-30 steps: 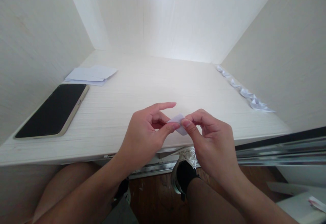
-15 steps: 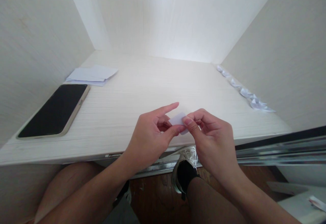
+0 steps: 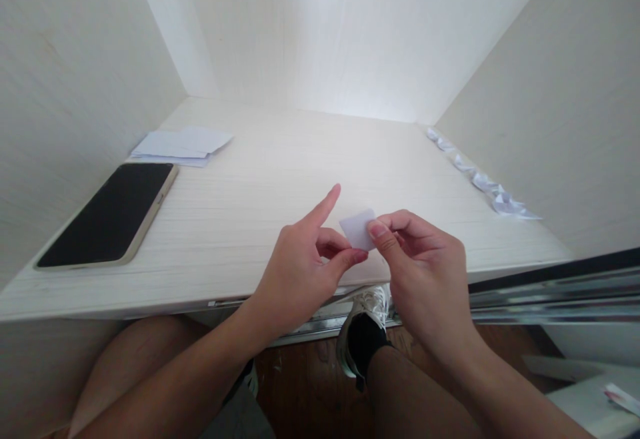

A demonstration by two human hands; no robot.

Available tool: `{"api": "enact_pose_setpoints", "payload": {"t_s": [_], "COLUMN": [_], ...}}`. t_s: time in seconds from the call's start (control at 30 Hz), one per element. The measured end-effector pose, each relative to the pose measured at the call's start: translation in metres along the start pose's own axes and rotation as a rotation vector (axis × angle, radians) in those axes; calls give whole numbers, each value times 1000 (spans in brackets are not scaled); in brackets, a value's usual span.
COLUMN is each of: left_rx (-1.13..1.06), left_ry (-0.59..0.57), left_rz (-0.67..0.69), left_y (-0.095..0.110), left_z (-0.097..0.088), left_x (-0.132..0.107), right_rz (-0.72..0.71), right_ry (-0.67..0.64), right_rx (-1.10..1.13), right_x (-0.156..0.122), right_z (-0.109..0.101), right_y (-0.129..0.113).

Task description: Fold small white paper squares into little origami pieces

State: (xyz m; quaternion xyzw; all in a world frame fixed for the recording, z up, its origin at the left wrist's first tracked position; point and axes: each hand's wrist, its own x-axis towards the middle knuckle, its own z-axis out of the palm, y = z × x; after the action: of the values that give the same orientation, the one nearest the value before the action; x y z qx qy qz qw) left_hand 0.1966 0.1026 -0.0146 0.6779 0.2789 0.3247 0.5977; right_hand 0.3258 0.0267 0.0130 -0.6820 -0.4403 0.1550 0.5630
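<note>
A small folded piece of white paper (image 3: 358,228) is held up just above the front edge of the board, between my two hands. My right hand (image 3: 425,259) pinches its right side between thumb and forefinger. At the paper's lower edge, the thumb and a bent finger of my left hand (image 3: 300,266) close on it, while the left forefinger points up, clear of the paper. My fingers hide part of the lower edge and the back of the paper.
A phone (image 3: 107,216) lies at the left, with a stack of white paper sheets (image 3: 175,144) behind it. Several small folded white paper pieces (image 3: 485,182) line the right wall. Metal rails (image 3: 560,296) run at the lower right; a shoe (image 3: 370,306) shows below the board.
The paper has shifted slightly up and right with my right hand, and more of its face shows. My left forefinger has lifted to point more steeply upward.
</note>
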Motion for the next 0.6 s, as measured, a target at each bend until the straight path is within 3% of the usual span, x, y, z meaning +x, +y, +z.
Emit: {"api": "enact_pose_setpoints", "payload": {"t_s": [0.17, 0.27, 0.4, 0.5, 0.6], "left_rx": [-44, -94, -143, -116, -26], "left_ry": [-40, -77, -44, -61, -70], "left_rz": [43, 3, -62, -98, -30], "left_y": [-4, -5, -4, -4, -4], "left_z": [-1, -3, -2, 0, 2], "left_x": [1, 2, 4, 6, 7], "right_rz": [22, 55, 50, 80, 158], "right_ry": [-4, -8, 50, 76, 96], "right_rx": [62, 139, 259, 360, 477], "right_x": [0, 0, 3, 5, 8], "right_z": [1, 3, 2, 2, 5], "right_y": [3, 5, 11, 16, 21]}}
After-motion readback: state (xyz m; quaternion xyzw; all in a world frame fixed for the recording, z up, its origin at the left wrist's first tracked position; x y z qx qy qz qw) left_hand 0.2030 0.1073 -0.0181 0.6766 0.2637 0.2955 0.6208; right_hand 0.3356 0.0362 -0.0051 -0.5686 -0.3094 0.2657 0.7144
